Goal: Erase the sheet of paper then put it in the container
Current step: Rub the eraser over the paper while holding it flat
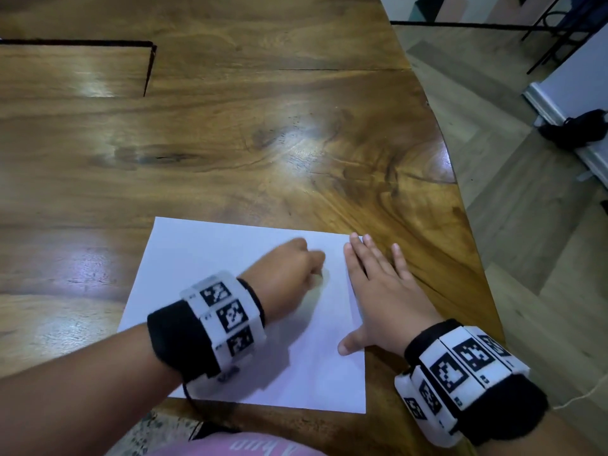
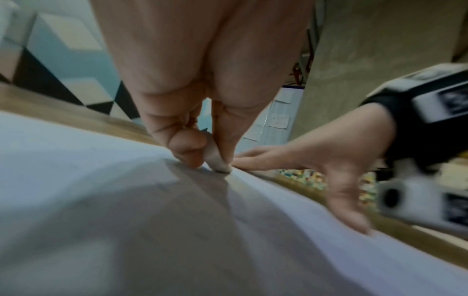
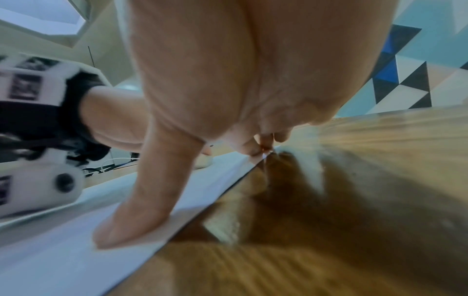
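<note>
A white sheet of paper (image 1: 210, 278) lies flat on the wooden table (image 1: 230, 143) near its front edge. My left hand (image 1: 296, 264) is over the sheet's upper middle, fingers curled, pinching a small white eraser (image 2: 215, 160) whose tip touches the paper (image 2: 101, 200). My right hand (image 1: 378, 284) lies flat with straight fingers along the sheet's right edge, half on paper and half on wood; its thumb (image 3: 134, 210) presses the paper (image 3: 50, 260). No container is in view.
The table's curved right edge (image 1: 460, 199) drops to a light wood floor. A dark slot (image 1: 148, 70) cuts into the tabletop at the far left. A black object (image 1: 579, 130) lies on the floor by a white wall base.
</note>
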Tool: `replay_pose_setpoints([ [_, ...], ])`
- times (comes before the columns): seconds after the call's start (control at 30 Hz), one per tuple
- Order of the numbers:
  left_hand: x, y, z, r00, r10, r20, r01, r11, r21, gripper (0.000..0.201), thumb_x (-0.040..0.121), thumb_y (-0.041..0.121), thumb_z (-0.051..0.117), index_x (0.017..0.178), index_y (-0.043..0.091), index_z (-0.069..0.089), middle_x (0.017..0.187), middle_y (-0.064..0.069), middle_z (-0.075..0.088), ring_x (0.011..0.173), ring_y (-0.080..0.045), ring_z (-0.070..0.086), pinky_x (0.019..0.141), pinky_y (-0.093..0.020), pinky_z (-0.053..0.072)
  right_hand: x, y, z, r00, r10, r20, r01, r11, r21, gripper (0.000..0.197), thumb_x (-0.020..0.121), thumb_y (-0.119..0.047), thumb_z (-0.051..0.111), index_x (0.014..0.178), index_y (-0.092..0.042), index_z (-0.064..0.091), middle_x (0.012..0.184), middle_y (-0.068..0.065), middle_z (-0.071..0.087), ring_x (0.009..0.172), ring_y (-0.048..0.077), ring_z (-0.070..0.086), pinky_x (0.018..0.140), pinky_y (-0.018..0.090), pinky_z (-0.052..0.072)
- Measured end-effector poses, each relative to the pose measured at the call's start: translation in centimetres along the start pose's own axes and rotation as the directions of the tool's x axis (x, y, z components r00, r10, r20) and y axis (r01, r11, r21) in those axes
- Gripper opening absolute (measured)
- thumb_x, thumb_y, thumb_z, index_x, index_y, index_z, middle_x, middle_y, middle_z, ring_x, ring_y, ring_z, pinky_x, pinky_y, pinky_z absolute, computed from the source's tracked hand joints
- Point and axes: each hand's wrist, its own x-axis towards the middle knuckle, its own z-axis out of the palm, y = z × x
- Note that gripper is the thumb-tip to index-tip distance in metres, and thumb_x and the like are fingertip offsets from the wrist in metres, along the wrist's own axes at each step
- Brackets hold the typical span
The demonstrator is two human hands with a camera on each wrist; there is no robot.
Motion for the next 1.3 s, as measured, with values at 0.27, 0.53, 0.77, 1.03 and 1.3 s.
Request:
replay_pose_setpoints([
  [0.27,-0.6,-0.1,-0.2,0.998,0.005,0.064,-0.005,1.0,-0.004,0.013,0.082,0.01,0.049,0.089,0.008,0.06,0.092,-0.013,0.051,0.084,-0.031,0.055,0.076,-0.037,0.045,0.0,0.0,0.0,1.0,-0.005,-0.002,0.005,1.0,0.009,0.14,0.062,-0.068,0.069,0.143,-0.007,-0.027,0.152,0.005,-0.035,0.137,0.016,-0.035,0.114,0.046,-0.02],
  [0.53,-2.4,0.2,0.4,0.994,-0.008,0.111,0.011,0.999,-0.031,0.008,0.082,0.007,0.047,0.083,0.009,0.055,0.091,-0.013,0.05,0.082,-0.029,0.054,0.07,-0.034,0.042,0.0,-0.1,0.1,1.0,-0.004,-0.007,0.004,1.0,0.012,0.141,0.061,-0.069,0.069,0.143,-0.008,-0.027,0.151,0.005,-0.036,0.137,0.017,-0.035,0.114,0.047,-0.019],
  [0.77,-3.8,0.3,0.8,0.986,0.074,0.146,-0.073,0.997,-0.01,0.009,0.079,0.012,0.05,0.084,0.014,0.057,0.086,-0.003,0.047,0.077,-0.025,0.052,0.069,-0.036,0.044,0.0,0.2,0.2,0.999,-0.02,-0.032,0.021,0.999,0.03,0.141,0.061,-0.069,0.069,0.145,-0.008,-0.026,0.153,0.004,-0.034,0.139,0.015,-0.033,0.115,0.044,-0.019],
  [1.03,-1.1,-1.3,-1.9,0.989,-0.149,-0.007,0.149,0.987,-0.06,0.01,0.082,0.021,0.057,0.085,0.016,0.063,0.082,-0.004,0.051,0.082,-0.025,0.056,0.073,-0.029,0.043,0.0,0.3,0.3,0.998,-0.045,-0.05,0.046,0.999,0.022,0.145,0.057,-0.071,0.071,0.145,-0.007,-0.025,0.153,0.006,-0.032,0.141,0.015,-0.029,0.116,0.038,-0.018],
  [1.3,-0.6,-0.5,-1.1,0.999,-0.043,0.028,0.043,0.999,-0.027,0.01,0.082,0.016,0.051,0.083,0.011,0.06,0.08,-0.001,0.044,0.079,-0.027,0.052,0.069,-0.027,0.037,0.0,0.4,0.6,0.998,-0.043,-0.048,0.044,0.999,0.014,0.146,0.055,-0.072,0.07,0.145,-0.008,-0.026,0.153,0.006,-0.032,0.141,0.016,-0.029,0.115,0.041,-0.019],
])
